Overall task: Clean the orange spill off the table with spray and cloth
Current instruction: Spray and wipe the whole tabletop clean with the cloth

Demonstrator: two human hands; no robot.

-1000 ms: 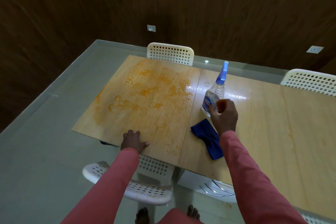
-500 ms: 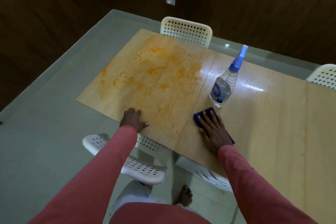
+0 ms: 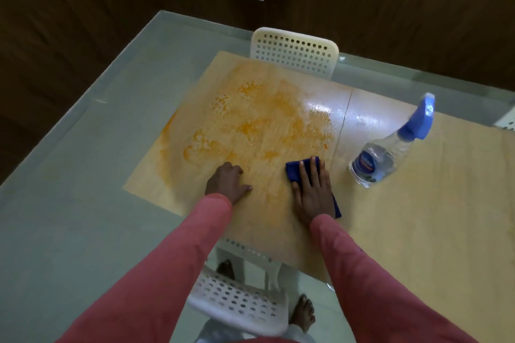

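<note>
The right hand point(image 3: 312, 192) lies flat, fingers spread, pressing a dark blue cloth point(image 3: 295, 171) onto the pale wooden table point(image 3: 418, 217) at the near right edge of the wide orange spill point(image 3: 250, 122). The left hand point(image 3: 227, 182) rests palm down, holding nothing, on the spill's near edge. A clear spray bottle with a blue trigger point(image 3: 390, 147) stands right of the cloth. A white perforated chair point(image 3: 294, 51) sits at the far side, another point(image 3: 239, 303) at the near edge.

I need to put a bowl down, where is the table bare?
Bare wood lies right of the spray bottle and nearer than it, toward the table edge. Left of the seam is crowded: orange spill, left hand, right hand on the blue cloth.
</note>
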